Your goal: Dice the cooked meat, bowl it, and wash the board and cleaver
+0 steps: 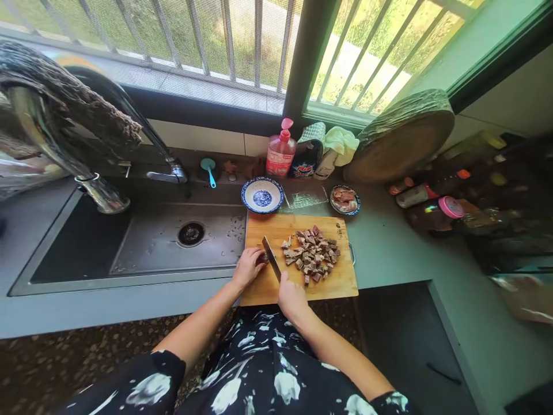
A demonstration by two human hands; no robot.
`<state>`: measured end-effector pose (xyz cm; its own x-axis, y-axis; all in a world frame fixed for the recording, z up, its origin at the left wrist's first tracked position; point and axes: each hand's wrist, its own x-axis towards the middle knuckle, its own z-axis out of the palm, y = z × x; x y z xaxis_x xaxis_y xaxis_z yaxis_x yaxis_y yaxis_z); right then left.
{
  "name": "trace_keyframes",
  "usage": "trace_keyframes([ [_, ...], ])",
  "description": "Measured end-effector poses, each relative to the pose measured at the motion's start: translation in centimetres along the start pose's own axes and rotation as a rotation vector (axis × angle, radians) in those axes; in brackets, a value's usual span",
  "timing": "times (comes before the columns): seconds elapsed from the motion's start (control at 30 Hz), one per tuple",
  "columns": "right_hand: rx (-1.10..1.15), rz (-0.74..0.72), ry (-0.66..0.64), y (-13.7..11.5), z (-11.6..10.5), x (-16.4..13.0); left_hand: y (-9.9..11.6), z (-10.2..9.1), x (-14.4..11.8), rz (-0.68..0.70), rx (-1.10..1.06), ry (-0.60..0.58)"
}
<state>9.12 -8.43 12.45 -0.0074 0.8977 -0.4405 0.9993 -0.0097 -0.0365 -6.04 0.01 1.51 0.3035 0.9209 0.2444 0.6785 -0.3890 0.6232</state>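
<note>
Chunk of dark brown meat (263,258) pinned under curled left hand (247,266), on left part of pale rectangular wooden cutting board (259,291); long axis too covered to tell. At its right side, thin grey metal knife (271,258), slanting far-left to near-right, right hand (292,297) wrapped round handle. Left hand the nearer to chunk. Heap of brown meat cubes (317,253) right of blade, narrowing room there. Bare wood beyond knife tip; grey steel sink (149,239) just past board's left edge.
</note>
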Motion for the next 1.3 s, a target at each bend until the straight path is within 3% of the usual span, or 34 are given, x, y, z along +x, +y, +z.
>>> trace_keyframes([
  [0.17,-0.065,-0.009,-0.025,0.1,-0.3,-1.5,-0.1,0.1,0.0,0.048,-0.035,0.039],
  [0.37,-0.055,-0.025,-0.102,-0.3,0.5,1.5,-0.7,0.5,0.1,0.048,-0.045,0.039],
  [0.6,0.016,-0.062,0.037,2.1,1.1,4.1,0.4,0.5,-0.4,-0.034,-0.027,-0.006],
  [0.77,0.024,0.046,0.080,3.6,0.5,2.4,1.7,0.9,-1.8,-0.240,-0.015,-0.100],
  [0.87,0.043,0.020,0.085,3.1,0.3,1.0,1.6,1.1,-2.0,-0.328,-0.075,-0.159],
  [1.1,0.058,-0.034,0.048,0.2,1.1,-0.9,2.1,0.4,-1.5,-0.332,-0.069,-0.120],
  [1.3,-0.022,-0.032,0.000,-0.1,1.3,-2.1,2.3,0.5,-1.6,-0.344,-0.078,-0.092],
])
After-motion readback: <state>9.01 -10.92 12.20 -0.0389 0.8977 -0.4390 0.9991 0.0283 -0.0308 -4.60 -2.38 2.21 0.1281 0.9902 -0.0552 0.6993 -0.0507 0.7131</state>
